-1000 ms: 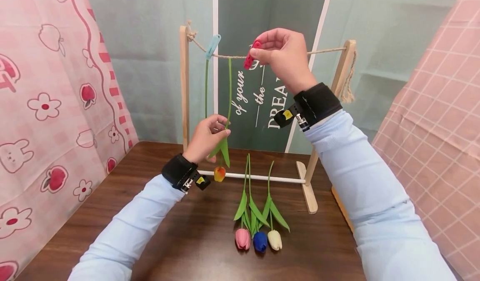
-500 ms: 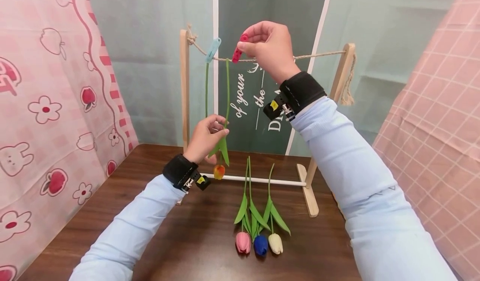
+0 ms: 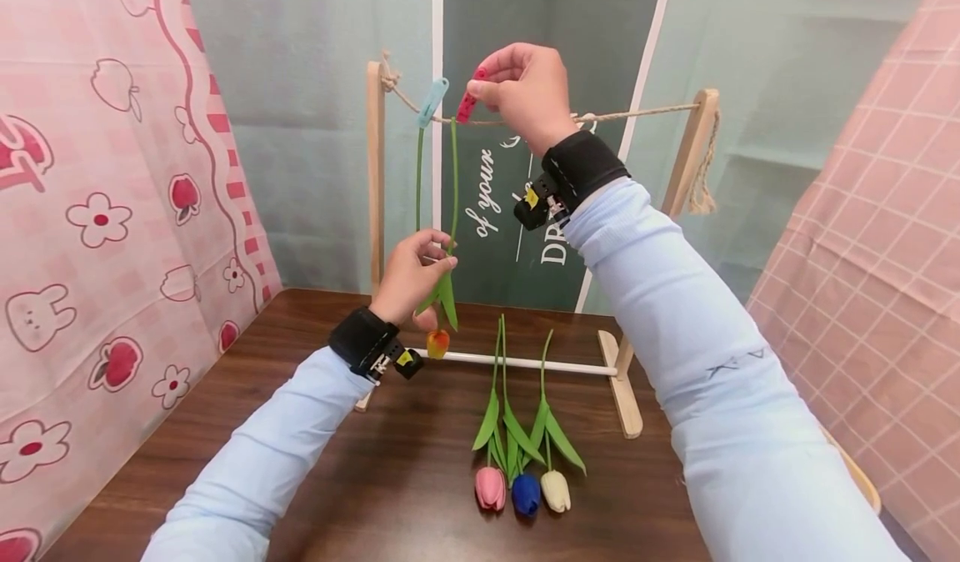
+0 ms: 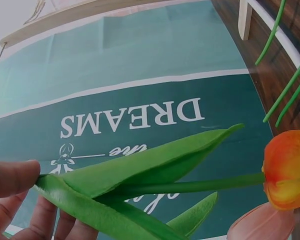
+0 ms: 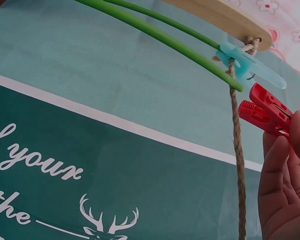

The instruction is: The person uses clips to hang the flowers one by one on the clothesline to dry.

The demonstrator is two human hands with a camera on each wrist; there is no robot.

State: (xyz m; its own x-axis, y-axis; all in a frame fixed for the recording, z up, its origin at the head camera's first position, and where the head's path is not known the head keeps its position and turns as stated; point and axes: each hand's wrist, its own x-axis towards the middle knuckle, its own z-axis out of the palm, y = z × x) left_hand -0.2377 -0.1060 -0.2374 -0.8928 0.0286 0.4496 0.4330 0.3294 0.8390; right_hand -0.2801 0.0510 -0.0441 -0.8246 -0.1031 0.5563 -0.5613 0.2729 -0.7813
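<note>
My left hand (image 3: 412, 274) pinches the stem of an orange-yellow tulip (image 4: 287, 167) by its leaves. The flower points down, and its stem end reaches up to the rope (image 5: 237, 145). A red clothespin (image 5: 266, 110) is pinched between thumb and fingers of my right hand (image 3: 528, 95). Its front end is beside the rope, just right of the stem tip in the head view. Left of that, a light blue clothespin (image 3: 433, 102) clamps another stem to the rope. That stem's pale pink tulip (image 4: 262, 225) hangs partly hidden behind my left hand.
The rope spans two wooden posts (image 3: 377, 170) joined low down by a white rod (image 3: 540, 364). On the brown table (image 3: 420, 479) lie a pink tulip (image 3: 491, 489), a blue tulip (image 3: 527, 494) and a cream tulip (image 3: 556, 491). Printed cloths surround it.
My right hand has carried the red clothespin leftward along the rope, close to the stem end. My left hand keeps holding the orange-yellow tulip in about the same place.
</note>
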